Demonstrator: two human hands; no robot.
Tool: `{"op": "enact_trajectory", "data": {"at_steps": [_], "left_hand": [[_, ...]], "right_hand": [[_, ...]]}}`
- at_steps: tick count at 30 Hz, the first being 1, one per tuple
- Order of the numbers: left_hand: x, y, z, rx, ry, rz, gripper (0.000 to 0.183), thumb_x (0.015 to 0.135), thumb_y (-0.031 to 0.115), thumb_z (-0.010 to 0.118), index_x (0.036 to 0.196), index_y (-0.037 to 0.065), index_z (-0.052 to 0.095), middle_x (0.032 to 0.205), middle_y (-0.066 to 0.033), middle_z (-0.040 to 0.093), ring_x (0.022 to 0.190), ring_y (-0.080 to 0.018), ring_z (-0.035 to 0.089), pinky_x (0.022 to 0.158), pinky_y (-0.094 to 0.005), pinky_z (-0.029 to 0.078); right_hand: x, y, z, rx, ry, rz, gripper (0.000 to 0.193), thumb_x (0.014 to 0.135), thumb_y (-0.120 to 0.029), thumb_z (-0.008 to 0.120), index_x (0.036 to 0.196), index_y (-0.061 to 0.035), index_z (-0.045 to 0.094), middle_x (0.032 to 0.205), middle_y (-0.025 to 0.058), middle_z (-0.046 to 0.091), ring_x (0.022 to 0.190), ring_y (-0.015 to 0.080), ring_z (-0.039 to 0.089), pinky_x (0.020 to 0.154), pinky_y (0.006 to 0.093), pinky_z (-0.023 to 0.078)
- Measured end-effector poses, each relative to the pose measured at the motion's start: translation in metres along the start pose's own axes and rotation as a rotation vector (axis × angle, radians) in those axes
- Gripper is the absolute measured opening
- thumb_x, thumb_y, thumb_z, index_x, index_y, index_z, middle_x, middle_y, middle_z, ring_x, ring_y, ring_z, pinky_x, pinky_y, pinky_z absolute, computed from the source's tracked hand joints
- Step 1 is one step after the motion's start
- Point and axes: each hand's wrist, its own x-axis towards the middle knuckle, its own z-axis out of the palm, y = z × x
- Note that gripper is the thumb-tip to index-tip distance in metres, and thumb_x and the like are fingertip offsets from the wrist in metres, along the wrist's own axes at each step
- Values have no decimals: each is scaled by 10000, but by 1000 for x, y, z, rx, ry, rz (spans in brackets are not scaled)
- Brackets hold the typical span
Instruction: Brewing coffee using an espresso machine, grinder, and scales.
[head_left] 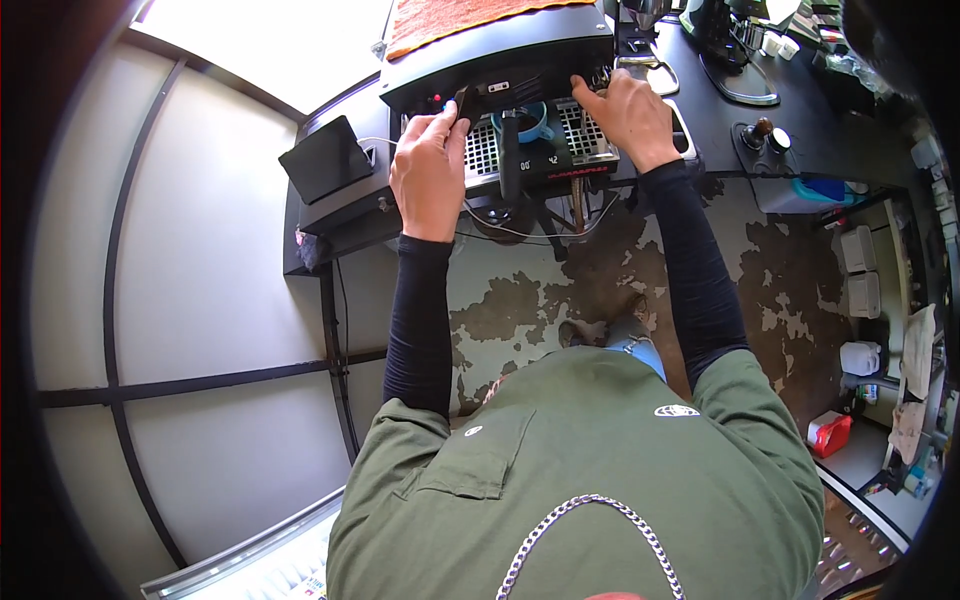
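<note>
A black espresso machine [555,45] stands at the counter's edge ahead of me. My left hand [430,175] is at its left front, thumb and fingers pinched on a slim black piece [461,103] whose kind I cannot make out. Around the machine's right front corner curls my right hand [632,120], its thumb stretched along the front panel; its fingertips are partly hidden. Between the hands, a black portafilter handle [510,165] points toward me. Behind it, a blue cup [540,122] sits on a dark scale with a lit display [540,163], over the drip tray [480,155].
An orange cloth [450,22] lies on the machine's top. To the left stands a dark tablet [326,160]. At the right are a wooden-knobbed tamper [764,127] and a black grinder [715,35]. Cables [545,238] hang below the counter, above the worn floor.
</note>
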Motion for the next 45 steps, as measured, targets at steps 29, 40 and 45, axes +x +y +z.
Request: {"op": "enact_trajectory", "data": {"at_steps": [29,40,45], "left_hand": [[-43,-21,39,-61,262,246,469,953,123,708,1382,8,557,1365,-168,579,1132,-255,596,909,-378,491],[-2,-16,32,-57,274,177,191,849,83,801,1038,104,806,919,-37,722,868,-201,651,860,-344,492],[-1,-11,30,-77,235,156,184,848,64,795,1028,104,793,878,-34,673,834,-202,607,812,-344,484]], "right_hand": [[-6,7,11,88,151,-26,570,887,-579,664,832,-16,731,727,202,725,722,359,750,659,441,612],[-6,1,8,95,91,-4,585,884,-581,664,790,-5,689,706,235,707,700,390,737,652,472,602],[-3,3,8,75,105,-19,596,884,-581,662,808,10,689,720,234,714,700,384,740,653,467,604]]}}
